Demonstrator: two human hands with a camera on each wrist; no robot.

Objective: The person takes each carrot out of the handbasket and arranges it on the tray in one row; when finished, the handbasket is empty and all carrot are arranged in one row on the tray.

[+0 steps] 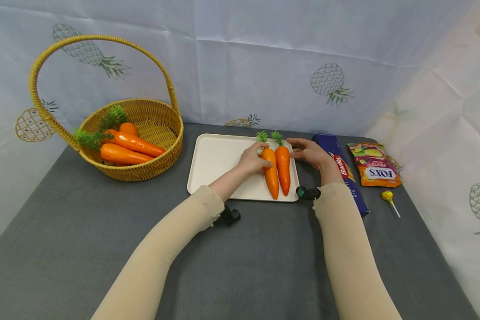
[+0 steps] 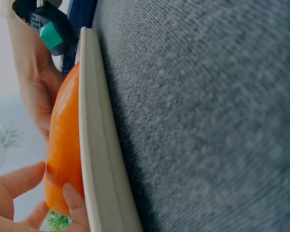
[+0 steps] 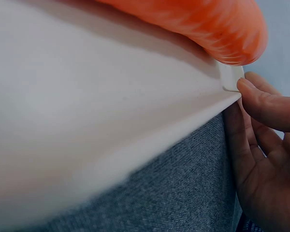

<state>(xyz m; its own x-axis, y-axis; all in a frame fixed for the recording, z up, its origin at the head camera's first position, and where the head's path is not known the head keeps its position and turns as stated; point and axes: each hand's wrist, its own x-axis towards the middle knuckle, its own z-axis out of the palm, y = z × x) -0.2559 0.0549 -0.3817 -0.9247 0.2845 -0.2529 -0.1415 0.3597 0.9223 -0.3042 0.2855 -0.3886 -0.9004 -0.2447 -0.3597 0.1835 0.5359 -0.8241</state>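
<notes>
Two orange carrots with green tops lie side by side, lengthwise, at the right end of a cream rectangular tray [image 1: 216, 162]. My left hand [image 1: 253, 159] grips the left carrot [image 1: 271, 175] near its top, thumb on one side and fingers on the other. The left wrist view shows these fingers on the carrot [image 2: 65, 140] just above the tray rim [image 2: 99, 145]. At the tray's far right corner, my right hand [image 1: 310, 153] pinches the rim, thumb above and fingers outside and below it. The right carrot [image 1: 283, 171] lies just inside that hand.
A wicker basket [image 1: 160, 166] with a tall handle holds several carrots [image 1: 138, 144] at the back left. Right of the tray lie a blue Barilla box [image 1: 336, 153], partly behind the right forearm, a Fox's candy bag [image 1: 374, 164] and a lollipop [image 1: 388, 197]. A pineapple-print cloth [image 1: 264, 66] hangs behind.
</notes>
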